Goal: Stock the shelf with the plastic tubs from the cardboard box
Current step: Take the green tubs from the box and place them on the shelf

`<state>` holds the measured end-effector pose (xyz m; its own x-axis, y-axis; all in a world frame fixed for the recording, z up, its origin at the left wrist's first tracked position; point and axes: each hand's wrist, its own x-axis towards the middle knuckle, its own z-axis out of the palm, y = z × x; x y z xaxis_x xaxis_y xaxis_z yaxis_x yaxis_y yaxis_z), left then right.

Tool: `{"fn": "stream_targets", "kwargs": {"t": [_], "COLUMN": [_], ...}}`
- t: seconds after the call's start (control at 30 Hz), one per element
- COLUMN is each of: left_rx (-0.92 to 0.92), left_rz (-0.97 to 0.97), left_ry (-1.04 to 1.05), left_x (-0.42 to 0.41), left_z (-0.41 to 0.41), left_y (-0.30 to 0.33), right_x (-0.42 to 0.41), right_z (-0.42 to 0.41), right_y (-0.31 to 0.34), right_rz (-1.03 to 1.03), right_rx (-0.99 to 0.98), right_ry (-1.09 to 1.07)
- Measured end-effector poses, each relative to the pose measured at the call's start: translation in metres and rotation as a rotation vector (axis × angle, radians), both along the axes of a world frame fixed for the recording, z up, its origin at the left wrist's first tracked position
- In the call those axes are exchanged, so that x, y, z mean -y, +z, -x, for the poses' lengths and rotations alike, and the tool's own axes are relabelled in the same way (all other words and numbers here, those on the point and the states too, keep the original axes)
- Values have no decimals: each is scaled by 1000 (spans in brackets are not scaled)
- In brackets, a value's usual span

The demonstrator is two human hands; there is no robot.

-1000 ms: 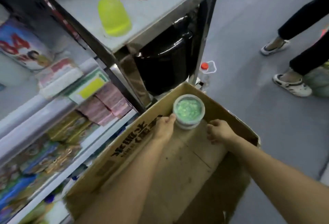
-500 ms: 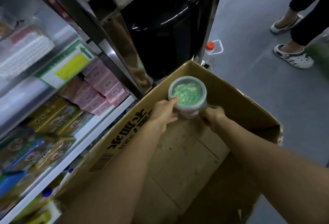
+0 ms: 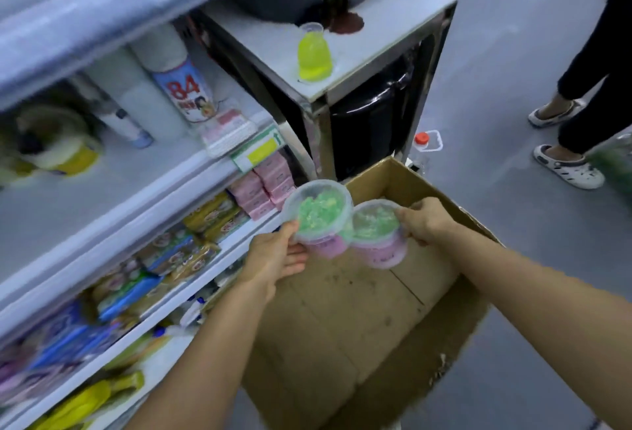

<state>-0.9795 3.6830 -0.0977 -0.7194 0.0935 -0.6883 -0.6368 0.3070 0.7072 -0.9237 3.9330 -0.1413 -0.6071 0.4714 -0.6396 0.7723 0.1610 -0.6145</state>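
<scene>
Two clear plastic tubs with green contents and pink labels are held above the open cardboard box (image 3: 420, 190). My left hand (image 3: 273, 255) grips the left tub (image 3: 318, 214), which tilts toward the shelf (image 3: 113, 231). The right tub (image 3: 376, 231) is gripped at its far side by my right hand (image 3: 424, 221). The two tubs touch each other. No other tubs show on the bare brown floor of the box.
White shelves at left hold packets, pink boxes (image 3: 270, 183) and bottles. A steel stand (image 3: 376, 32) behind the box carries a yellow-green bottle (image 3: 314, 53), with a black bin (image 3: 369, 128) under it. A person's sandalled feet (image 3: 564, 166) stand on the grey floor at right.
Both hands have lifted out of the box, each now holding a tub; before, only one tub showed between them. The view has swung up toward the shelf.
</scene>
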Motion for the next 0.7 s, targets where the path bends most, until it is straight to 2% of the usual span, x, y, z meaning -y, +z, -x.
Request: {"fn": "stream_targets", "kwargs": {"t": [0.27, 0.5, 0.7], "left_rx": [-166, -390, -492], "left_rz": [24, 28, 49], "left_ry": [147, 275, 346], "left_x": [83, 153, 205], "left_z": [-26, -45, -57], "left_y": [131, 231, 287], "right_x": [64, 123, 163], "right_z": [5, 30, 63], "right_y": [148, 262, 344], "right_rz": [-80, -85, 13], "right_rx": [-218, -408, -708], "right_ry": [213, 364, 221]}}
